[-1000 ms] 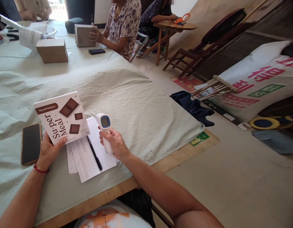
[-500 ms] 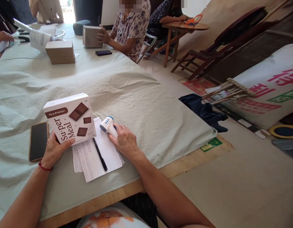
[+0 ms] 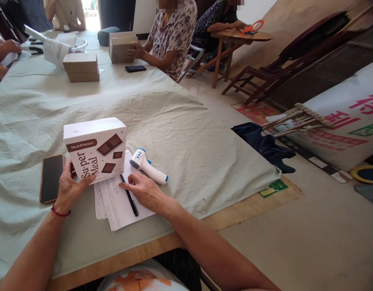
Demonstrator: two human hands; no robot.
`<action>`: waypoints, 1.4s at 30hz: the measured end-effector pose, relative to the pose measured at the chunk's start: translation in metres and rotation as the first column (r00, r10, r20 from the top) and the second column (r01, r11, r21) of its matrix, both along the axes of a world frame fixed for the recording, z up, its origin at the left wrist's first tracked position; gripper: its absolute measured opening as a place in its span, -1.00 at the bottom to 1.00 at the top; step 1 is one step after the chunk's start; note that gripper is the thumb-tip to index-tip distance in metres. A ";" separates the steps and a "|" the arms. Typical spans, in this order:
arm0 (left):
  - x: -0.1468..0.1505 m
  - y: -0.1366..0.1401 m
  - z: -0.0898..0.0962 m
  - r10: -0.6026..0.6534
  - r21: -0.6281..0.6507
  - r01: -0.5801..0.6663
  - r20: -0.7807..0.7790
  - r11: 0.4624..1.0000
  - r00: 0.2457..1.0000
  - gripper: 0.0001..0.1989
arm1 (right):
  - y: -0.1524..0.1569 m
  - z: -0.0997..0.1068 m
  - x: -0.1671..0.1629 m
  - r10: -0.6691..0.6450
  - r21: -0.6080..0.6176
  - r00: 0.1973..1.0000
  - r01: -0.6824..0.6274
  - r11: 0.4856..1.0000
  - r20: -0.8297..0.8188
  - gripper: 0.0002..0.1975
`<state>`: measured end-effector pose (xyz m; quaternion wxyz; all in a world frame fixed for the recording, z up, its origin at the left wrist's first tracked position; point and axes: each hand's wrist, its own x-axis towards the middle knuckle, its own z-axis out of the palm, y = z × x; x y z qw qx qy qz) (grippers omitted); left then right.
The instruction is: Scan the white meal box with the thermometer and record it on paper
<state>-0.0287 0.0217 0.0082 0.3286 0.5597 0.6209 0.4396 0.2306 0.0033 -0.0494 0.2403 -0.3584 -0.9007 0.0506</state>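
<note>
My left hand (image 3: 72, 184) grips the lower left corner of a white box (image 3: 97, 151) with brown squares printed on it, tilted up from the table. My right hand (image 3: 147, 192) holds nothing; its fingers are apart and partly bent, beside the black pen (image 3: 130, 198). That pen lies on a stack of paper sheets (image 3: 118, 214), some with handwriting. Just beyond the hand, a white and blue infrared thermometer (image 3: 148, 167) rests partly on the paper, out of my grasp. Left of the box lies a phone (image 3: 51, 178) in a tan case.
The table has a pale green cloth (image 3: 174, 137) and a wooden front edge. A cardboard box (image 3: 81, 66) and another phone (image 3: 135, 68) lie farther back. Across the table a person holds a cardboard box (image 3: 121, 46). Dark cloth (image 3: 262, 145) hangs at the right corner.
My right hand has let go of the thermometer, which now lies on the table, and has moved left and nearer to the pen. My left hand still holds the white box.
</note>
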 end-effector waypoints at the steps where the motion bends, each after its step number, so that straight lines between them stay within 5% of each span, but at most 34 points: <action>1: 0.000 0.001 -0.001 0.031 0.032 -0.030 -0.022 0.999 0.999 -0.27 | 0.001 -0.002 0.002 -0.012 0.011 1.000 0.012 1.000 0.001 -0.56; 5: -0.002 0.006 -0.007 0.118 0.120 -0.107 -0.083 0.987 0.990 -0.31 | 0.004 -0.005 0.006 -0.033 0.015 0.999 0.033 0.999 -0.026 -0.58; 14: -0.007 0.023 -0.032 0.161 0.283 -0.070 -0.312 0.956 0.936 -0.55 | 0.004 -0.001 0.008 0.031 0.097 0.999 -0.035 0.995 0.043 -0.68; 16: -0.008 0.016 -0.030 0.298 0.488 -0.116 -0.314 0.865 0.901 -0.49 | 0.003 0.001 0.009 0.044 0.109 0.998 -0.049 0.993 0.050 -0.70; 18: -0.004 0.004 -0.024 0.387 0.693 -0.079 -0.301 0.717 0.872 -0.51 | 0.003 0.004 0.011 0.056 0.111 0.998 -0.060 0.992 0.042 -0.72; 20: 0.004 -0.009 -0.016 0.284 0.760 0.104 -0.362 0.641 0.888 -0.62 | 0.003 0.007 0.012 0.068 0.088 0.998 -0.069 0.994 0.010 -0.75; 22: 0.016 -0.020 -0.012 0.008 0.618 0.355 -0.505 0.702 0.863 -0.76 | 0.003 0.010 0.013 0.081 0.044 0.995 -0.079 0.996 -0.053 -0.78; 25: 0.031 -0.029 -0.017 -0.241 0.357 0.544 -0.623 0.759 0.744 -0.88 | 0.003 0.012 0.014 0.071 -0.010 0.975 -0.075 0.997 -0.212 -0.82; 29: 0.038 -0.031 -0.034 -0.351 0.115 0.573 -0.688 0.811 0.635 -0.53 | -0.004 0.017 0.009 0.004 -0.041 0.885 -0.026 0.999 -0.466 -0.83; 31: 0.038 -0.031 -0.037 -0.380 0.047 0.570 -0.700 0.820 0.604 -0.39 | -0.012 0.024 0.004 -0.077 -0.153 0.806 -0.017 0.988 -0.587 -0.83; 36: 0.041 -0.034 -0.034 -0.417 -0.041 0.557 -0.708 0.829 0.569 -0.23 | -0.031 0.044 -0.011 -0.355 -0.556 0.590 -0.198 0.807 -0.726 -0.85; 42: 0.047 -0.037 -0.037 -0.404 -0.030 0.545 -0.704 0.838 0.584 -0.02 | -0.031 0.042 -0.026 -0.495 -0.693 0.513 -0.323 0.645 -0.701 -0.92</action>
